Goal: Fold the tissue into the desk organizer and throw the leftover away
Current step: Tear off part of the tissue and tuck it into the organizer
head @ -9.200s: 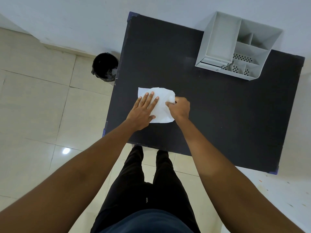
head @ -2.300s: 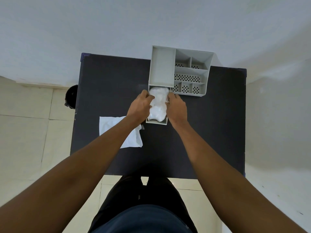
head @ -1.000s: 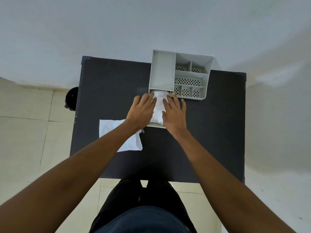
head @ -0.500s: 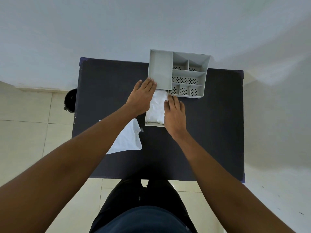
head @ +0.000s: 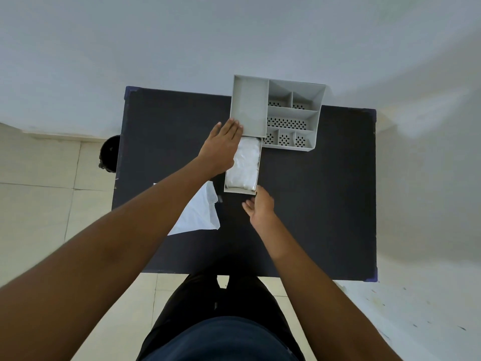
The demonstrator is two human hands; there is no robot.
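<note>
The grey desk organizer (head: 291,115) stands at the far edge of the black table (head: 325,204). Its drawer (head: 240,189) is pulled out toward me, and the folded white tissue (head: 247,164) lies inside it. My left hand (head: 223,147) lies flat, fingers together, against the organizer's front left corner and over the drawer's left edge. My right hand (head: 260,205) is open at the drawer's near end, fingertips touching its front face. The leftover white tissue sheet (head: 200,217) lies on the table to the left, partly hidden under my left forearm.
A black waste bin (head: 109,153) stands on the tiled floor past the table's left edge. A white wall runs behind the table. My legs are at the table's near edge.
My right hand has slid off the tissue down to the drawer's front end. My left hand has moved up from the drawer's side to the organizer's corner. The tissue now lies uncovered in the drawer.
</note>
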